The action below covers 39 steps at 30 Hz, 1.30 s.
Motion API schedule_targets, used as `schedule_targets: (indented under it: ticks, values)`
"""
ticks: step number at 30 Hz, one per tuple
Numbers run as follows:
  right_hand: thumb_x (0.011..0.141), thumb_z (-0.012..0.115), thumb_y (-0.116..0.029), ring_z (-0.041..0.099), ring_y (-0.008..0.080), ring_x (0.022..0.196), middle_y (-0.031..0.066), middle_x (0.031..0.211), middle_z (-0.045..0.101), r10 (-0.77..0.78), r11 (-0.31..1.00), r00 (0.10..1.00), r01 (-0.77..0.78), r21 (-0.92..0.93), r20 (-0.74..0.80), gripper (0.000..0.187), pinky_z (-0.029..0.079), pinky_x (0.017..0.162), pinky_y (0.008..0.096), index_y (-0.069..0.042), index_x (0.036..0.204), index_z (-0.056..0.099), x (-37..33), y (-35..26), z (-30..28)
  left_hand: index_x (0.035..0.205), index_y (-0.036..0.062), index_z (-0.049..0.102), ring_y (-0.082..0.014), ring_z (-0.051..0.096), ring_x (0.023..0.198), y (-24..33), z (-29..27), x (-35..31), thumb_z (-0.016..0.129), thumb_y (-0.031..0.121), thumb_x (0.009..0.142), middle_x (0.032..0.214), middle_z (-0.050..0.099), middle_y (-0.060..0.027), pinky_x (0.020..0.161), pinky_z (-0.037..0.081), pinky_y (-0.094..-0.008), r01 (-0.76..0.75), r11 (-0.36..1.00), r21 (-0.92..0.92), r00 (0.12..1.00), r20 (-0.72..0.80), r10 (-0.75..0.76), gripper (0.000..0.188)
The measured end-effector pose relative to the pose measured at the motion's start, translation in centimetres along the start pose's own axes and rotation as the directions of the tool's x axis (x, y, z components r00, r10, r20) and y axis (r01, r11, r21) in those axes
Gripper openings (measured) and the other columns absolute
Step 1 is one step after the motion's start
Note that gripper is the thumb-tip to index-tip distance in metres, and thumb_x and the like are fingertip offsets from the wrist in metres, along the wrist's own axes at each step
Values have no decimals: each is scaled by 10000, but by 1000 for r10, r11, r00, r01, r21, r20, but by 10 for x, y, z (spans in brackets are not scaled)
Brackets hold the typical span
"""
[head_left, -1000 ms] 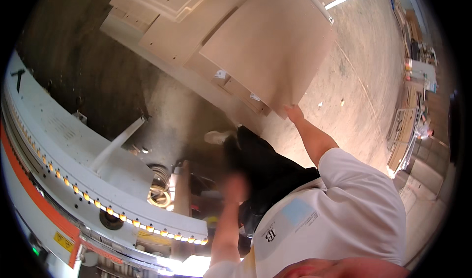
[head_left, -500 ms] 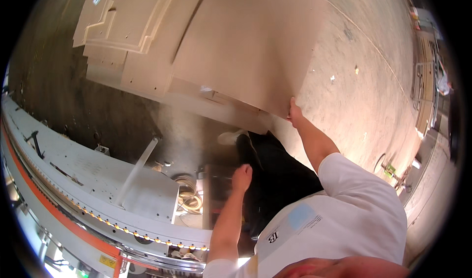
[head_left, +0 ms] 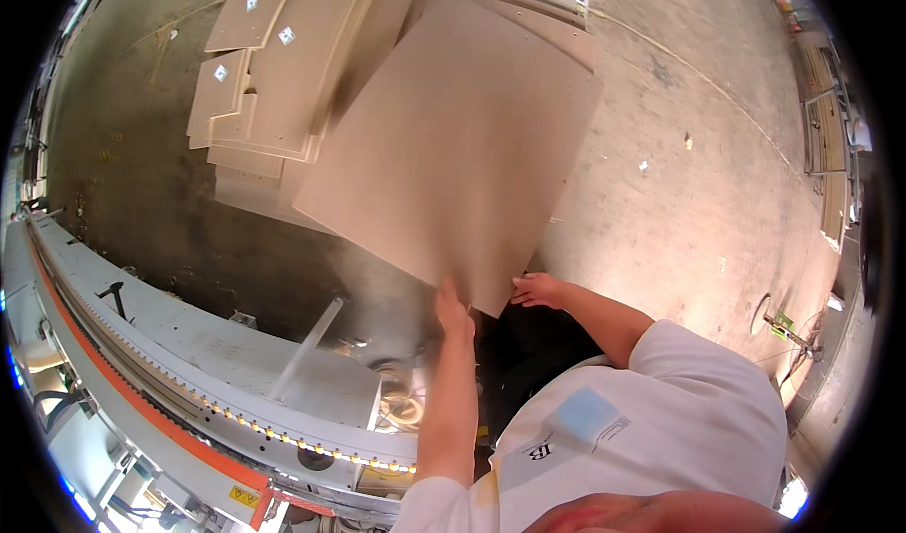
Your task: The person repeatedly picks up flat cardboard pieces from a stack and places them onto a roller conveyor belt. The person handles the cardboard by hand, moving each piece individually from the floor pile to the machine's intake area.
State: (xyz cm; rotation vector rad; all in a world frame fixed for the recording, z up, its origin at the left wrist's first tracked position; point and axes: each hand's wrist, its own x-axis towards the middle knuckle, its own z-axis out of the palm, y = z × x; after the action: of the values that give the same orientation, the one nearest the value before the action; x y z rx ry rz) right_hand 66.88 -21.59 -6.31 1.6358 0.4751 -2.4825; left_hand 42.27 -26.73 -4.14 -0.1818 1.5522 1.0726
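Note:
A large flat brown board (head_left: pixel 453 137) lies turned at an angle, one corner pointing at my body. My left hand (head_left: pixel 455 308) is closed on its near left edge, the fingers partly blurred against the board. At the right edge, close to the same corner, my right hand (head_left: pixel 540 290) grips with its fingertips; part of that grip is hidden. Beneath and behind the board are other brown panels (head_left: pixel 566 44). To its left, a stack of cut brown panels (head_left: pixel 311 52) carries small white labels.
A long grey machine with an orange strip (head_left: pixel 142 399) and a row of yellow rollers runs along the lower left. A pale bar (head_left: pixel 307 349) sticks out from it. Coiled hose (head_left: pixel 401 396) lies beside it. Concrete floor (head_left: pixel 679 203) spreads right; racks (head_left: pixel 826 146) stand far right.
The board has turned and come nearer to my body. My left hand has moved up from beside my leg onto its edge. My right hand has shifted down and left along with the corner.

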Motion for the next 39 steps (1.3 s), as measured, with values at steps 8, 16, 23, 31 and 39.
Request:
schedule_targets:
  ticks: [8, 16, 23, 31, 39]
  values:
    - [1016, 623, -494, 625, 273, 1119, 77, 1190, 608, -77, 818, 925, 272, 507, -371, 522, 506, 1010, 499, -88, 1339, 569, 11, -30, -83, 1429, 4, 535, -278, 606, 1248, 22, -79, -118, 509, 355, 1098, 1399, 611, -119, 1043, 505, -421, -80, 970, -232, 969, -247, 21, 484]
    - [1031, 409, -559, 460, 310, 1436, 102, 1582, 488, -60, 513, 892, 413, 753, -448, 679, 361, 1191, 491, -80, 1505, 488, 34, -68, -61, 1262, -9, 613, -252, 650, 1023, 59, -108, -218, 568, 480, 1052, 1186, 666, -115, 856, 550, -398, -186, 982, 38, 734, -658, 164, 534]
    - [1041, 340, -533, 431, 332, 1454, 93, 1596, 473, -63, 680, 863, 404, 611, -501, 676, 310, 1219, 519, -83, 1531, 460, -14, -74, -9, 1101, -11, 681, -172, 638, 874, 30, -152, -287, 561, 412, 1067, 977, 694, -63, 756, 519, -347, -87, 961, 263, 651, -715, 255, 441]
    - [987, 379, -582, 487, 292, 1387, 45, 1548, 524, -108, 841, 931, 273, 467, -349, 684, 366, 1153, 506, -135, 1482, 533, -124, -113, 110, 1122, -1, 695, -187, 656, 932, -72, -149, -390, 551, 341, 1078, 1038, 707, -62, 819, 533, -358, -428, 852, -301, 502, -863, -52, 373]
    - [995, 325, -577, 557, 288, 1297, 29, 1443, 590, -271, 954, 961, 276, 115, -59, 658, 470, 1041, 498, -145, 1428, 569, -153, -97, 218, 1100, 17, 691, -235, 650, 951, -212, -121, -436, 576, 369, 1041, 1044, 693, -87, 851, 545, -416, -670, 526, -524, 431, -851, -299, 375]
